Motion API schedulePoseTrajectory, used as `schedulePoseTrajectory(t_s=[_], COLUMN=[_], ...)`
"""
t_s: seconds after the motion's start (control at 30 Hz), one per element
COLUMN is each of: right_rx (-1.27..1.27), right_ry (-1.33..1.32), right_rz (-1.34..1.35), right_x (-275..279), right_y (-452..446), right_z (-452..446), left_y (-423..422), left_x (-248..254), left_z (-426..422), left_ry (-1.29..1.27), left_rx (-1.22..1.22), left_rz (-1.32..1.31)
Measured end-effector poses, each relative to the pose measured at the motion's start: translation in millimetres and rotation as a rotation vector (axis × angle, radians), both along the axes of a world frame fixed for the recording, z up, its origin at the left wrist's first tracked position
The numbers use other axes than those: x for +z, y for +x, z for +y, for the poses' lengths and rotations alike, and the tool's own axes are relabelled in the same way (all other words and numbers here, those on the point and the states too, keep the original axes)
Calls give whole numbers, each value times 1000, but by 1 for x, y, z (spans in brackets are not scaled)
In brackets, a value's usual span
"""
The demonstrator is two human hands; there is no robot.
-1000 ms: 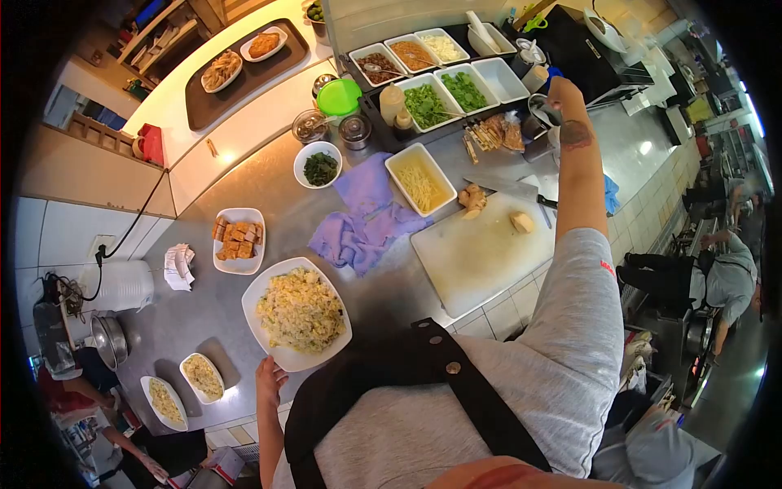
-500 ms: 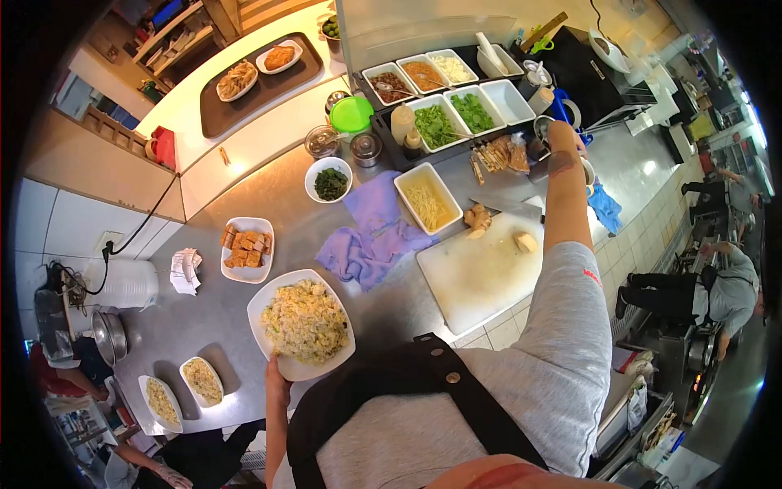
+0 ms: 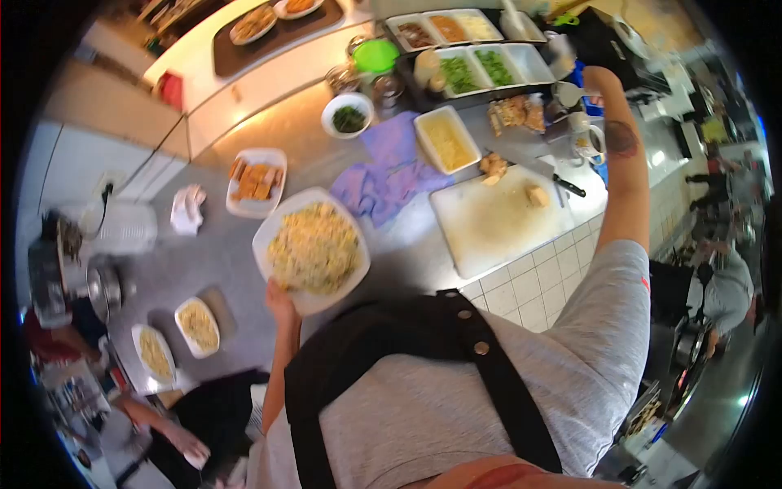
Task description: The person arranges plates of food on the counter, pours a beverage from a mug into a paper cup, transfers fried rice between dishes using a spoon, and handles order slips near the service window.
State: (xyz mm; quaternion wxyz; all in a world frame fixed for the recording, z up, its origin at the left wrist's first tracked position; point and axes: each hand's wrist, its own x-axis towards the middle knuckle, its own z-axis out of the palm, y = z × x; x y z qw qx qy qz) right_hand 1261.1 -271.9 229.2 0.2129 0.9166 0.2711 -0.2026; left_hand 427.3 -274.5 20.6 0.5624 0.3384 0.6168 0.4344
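Note:
My left hand point(image 3: 283, 303) grips the near-left rim of a white plate point(image 3: 307, 306) heaped with fried rice point(image 3: 316, 247), holding it above the steel counter. My right hand point(image 3: 601, 81) reaches out to the far right, beyond the cutting board. Its fingers are curled and partly hidden, blurred by motion. A pale, rounded utensil point(image 3: 570, 94) shows just beside them; whether they hold it I cannot make out. Below that hand stands a patterned mug point(image 3: 588, 143).
A knife point(image 3: 568, 186) and ginger lie by the cutting board point(image 3: 485, 232). Around are a purple cloth point(image 3: 391, 179), a tub of pale shreds point(image 3: 448, 140), topping containers point(image 3: 493, 69), a dish of browned pieces point(image 3: 256, 181) and two small rice dishes point(image 3: 197, 328). Another person's hand point(image 3: 191, 448) is at lower left.
The view has shifted. My right hand has moved farther out to the right, away from the metal cup-like thing at it before, uncovering the knife handle. My left hand still holds the plate.

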Motion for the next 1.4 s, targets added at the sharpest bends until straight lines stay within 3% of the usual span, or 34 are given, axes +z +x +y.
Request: schedulePoseTrajectory(t_s=[0.03,0.07,0.1,0.13,0.17,0.2,0.23,0.3,0.37,0.43,0.53,0.73,0.83,0.93,1.03,1.17,1.4], right_rx=[-86,218,261,357,613,511,370,214,197,333,381,347,366,416,492,798,906], right_ry=[186,239,452,333,246,325,224,270,389,666,932,903,768,663,728,832,819], right_rz=[12,-63,-72,-178,-347,-368,-380,-391,-263,-229,150,375,97,-63,-80,-48,101], right_x=[-17,-59,-40,-24,-24,-16,9,40,50,44,12,-55,-59,-65,-95,-115,-80], right_y=[7,74,25,-3,0,-12,-54,-108,-139,-211,-337,-542,-589,-612,-619,-632,-649], right_z=[-6,-12,-22,-26,-33,-43,-47,-62,-82,-107,-129,-130,-114,-85,-56,-38,-87], left_y=[-1,8,21,25,23,30,37,36,32,26,16,13,7,5,3,2,4], left_x=[-6,-6,9,3,-16,-6,13,46,59,63,52,50,51,50,44,41,31], left_z=[-3,-6,-9,-12,-13,-18,-19,-18,-21,-22,-27,-28,-23,-21,-18,-16,-18], left_ry=[31,29,-42,-21,-95,-105,-107,-322,-459,-519,-524,-623,-591,-551,-531,-514,-551], left_rx=[-68,-24,21,1,61,45,15,-58,-183,-343,-683,-734,-838,-905,-937,-982,-962], left_rz=[-39,-145,-227,-275,-254,-357,-468,-496,-481,-388,-327,-302,-258,-168,-178,-180,-300])
